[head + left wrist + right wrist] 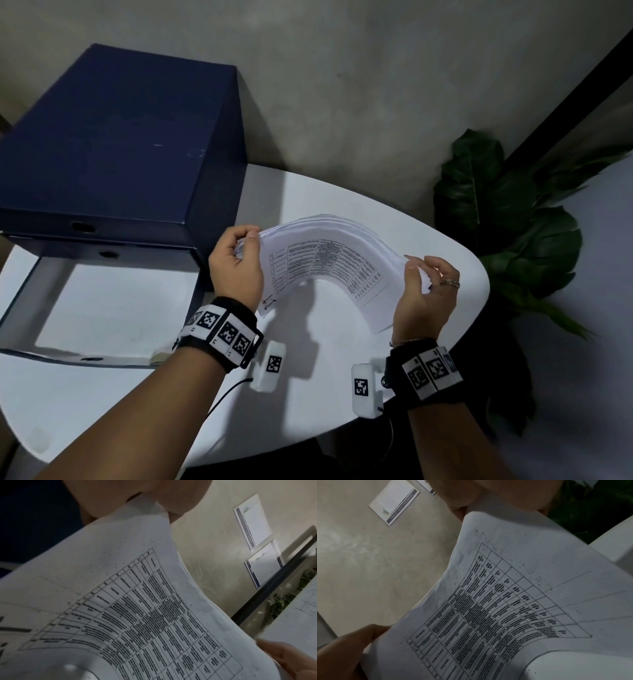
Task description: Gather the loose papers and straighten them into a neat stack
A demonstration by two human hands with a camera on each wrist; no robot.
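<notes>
Nearest the camera, both wrists wore marker bands. The left hand (236,263) gripped one short edge of the papers (325,270), thumb on top and fingers curled beneath. The right hand (426,294), a ring on one finger, pinched the opposite edge. Between the two sets of fingers the papers arched upward, held clear of the table (102,404); the top sheet carried a printed grid of text.

The head view alone showed the sheet edges fanned and uneven at the far side of the arch. The wrist views alone showed two sheets (254,520) posted on the wall, and the grid close up, its text too blurred to read.

Beyond the left fingers stood a dark blue box (113,144) on the white table. Beyond the right fingers, off the table edge, was a plant (507,212). A grey wall closed the room behind.
</notes>
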